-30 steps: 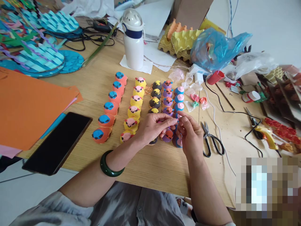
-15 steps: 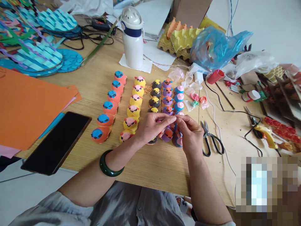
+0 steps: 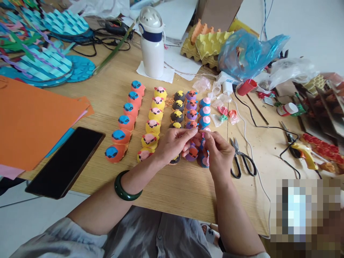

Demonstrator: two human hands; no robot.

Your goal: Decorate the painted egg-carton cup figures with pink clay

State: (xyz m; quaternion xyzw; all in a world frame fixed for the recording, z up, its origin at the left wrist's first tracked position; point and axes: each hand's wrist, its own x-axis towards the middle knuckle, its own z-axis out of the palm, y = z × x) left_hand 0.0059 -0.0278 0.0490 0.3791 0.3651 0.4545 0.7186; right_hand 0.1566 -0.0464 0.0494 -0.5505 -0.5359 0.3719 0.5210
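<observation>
My left hand (image 3: 174, 143), with a dark green bangle (image 3: 127, 185) on its wrist, is closed with thumb and forefinger pinched together. What that pinch holds, if anything, is too small to make out. Close beside it, my right hand (image 3: 219, 148) is closed on a small bright pink bit (image 3: 203, 135) that looks like modelling clay. Both hands are above the painted egg-carton strips, partly covering a black and yellow strip (image 3: 177, 116), a purple and orange strip (image 3: 191, 114) and a blue and pink strip (image 3: 204, 111).
Further left lie a yellow strip (image 3: 155, 114) and an orange and blue strip (image 3: 130, 109). Black-handled scissors (image 3: 243, 159) rest right of my right hand, near clay packets (image 3: 223, 111) and a glue gun (image 3: 303, 154). A white bottle (image 3: 152, 53) stands behind; a phone (image 3: 66, 163) lies left.
My fingertips have drawn slightly apart, and the pink bit now shows at my right fingertips. The strips have stayed in place.
</observation>
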